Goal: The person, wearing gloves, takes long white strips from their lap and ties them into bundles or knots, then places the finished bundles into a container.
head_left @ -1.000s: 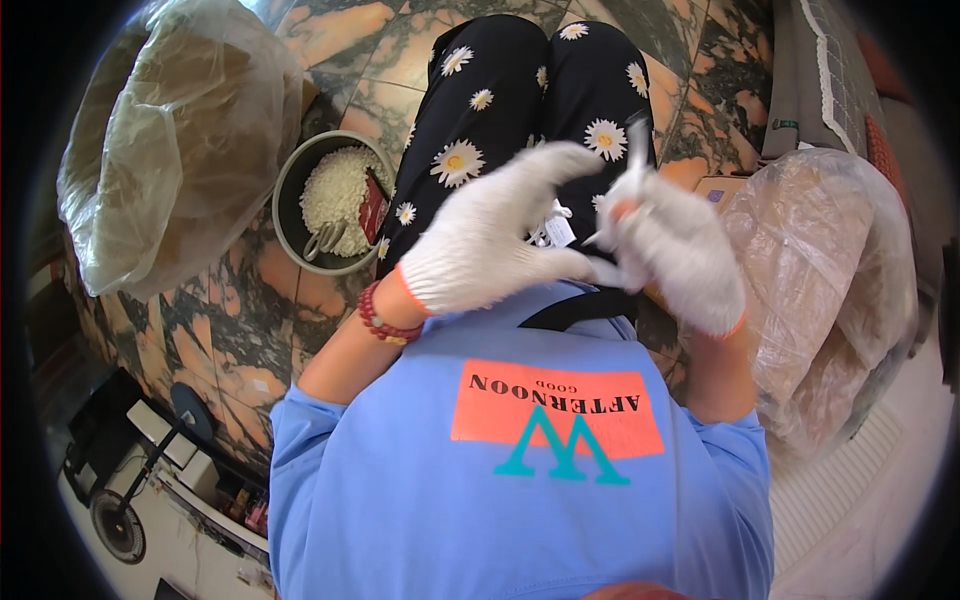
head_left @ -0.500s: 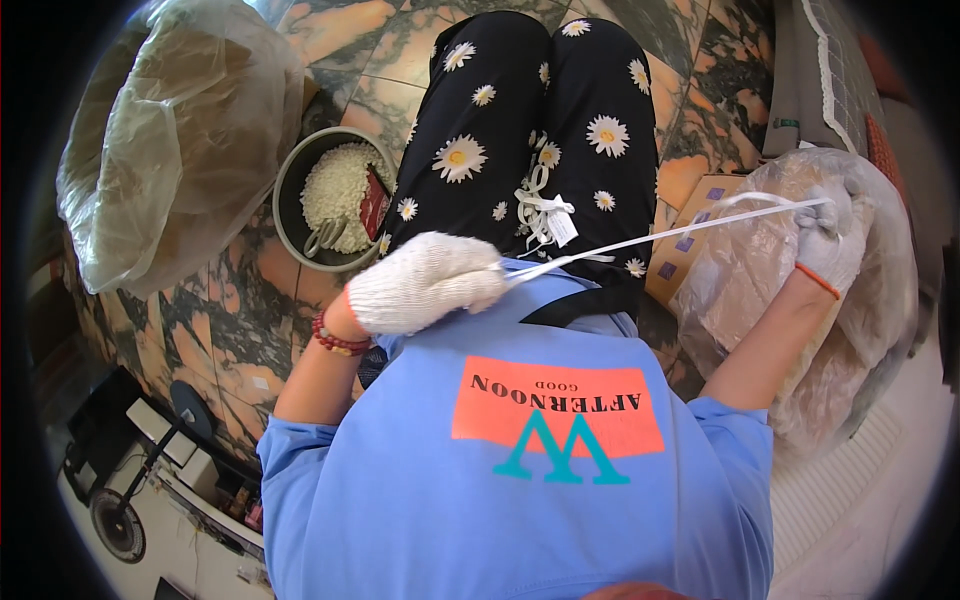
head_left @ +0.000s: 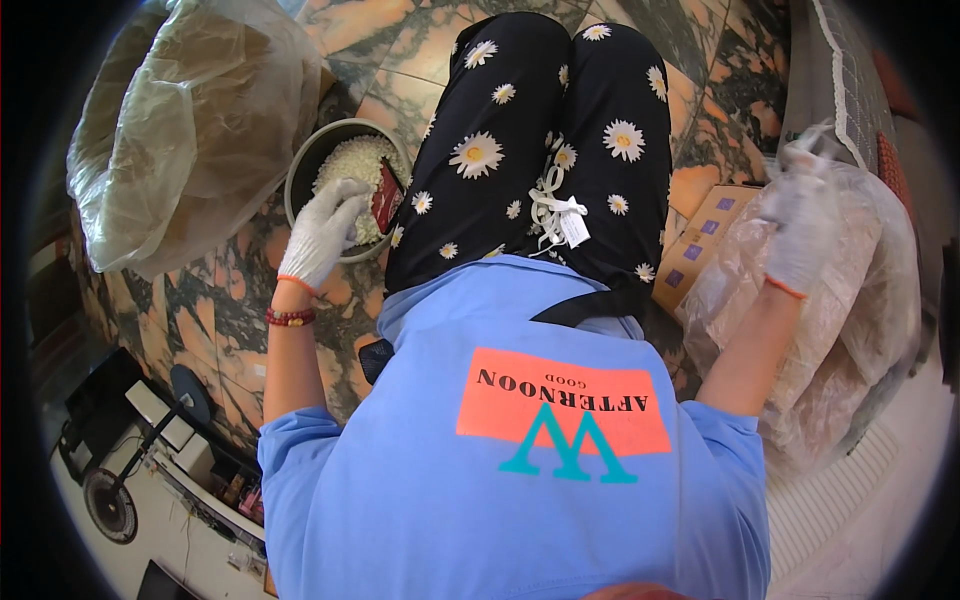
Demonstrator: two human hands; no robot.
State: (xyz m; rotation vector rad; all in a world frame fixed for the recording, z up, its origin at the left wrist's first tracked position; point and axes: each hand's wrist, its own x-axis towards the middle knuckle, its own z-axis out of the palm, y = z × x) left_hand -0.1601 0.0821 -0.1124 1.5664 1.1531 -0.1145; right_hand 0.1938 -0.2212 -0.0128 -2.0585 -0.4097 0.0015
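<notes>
My left hand (head_left: 328, 232), in a white knit glove, reaches over the near side of a grey-green bucket (head_left: 296, 180). Its fingers are apart above white pellets (head_left: 352, 160), beside a dark red packet (head_left: 386, 200). Whether a fingertip touches anything under it is hidden. On the right, my gloved right hand (head_left: 802, 220) is smeared by motion over a clear plastic bag (head_left: 850, 300). Pale, blurred loops show at its fingertips, and its grip cannot be made out.
A big translucent plastic bag (head_left: 190, 140) stands left of the bucket. Between my legs and the right-hand bag lies a cardboard box (head_left: 708, 235) with purple marks. A grey padded seat (head_left: 825, 90) is at the far right, and a black fan (head_left: 110, 505) lower left.
My left hand has let go of the white strip and moved left and away to the bucket. The strip no longer stretches across my lap. My right hand has shifted slightly and is blurred.
</notes>
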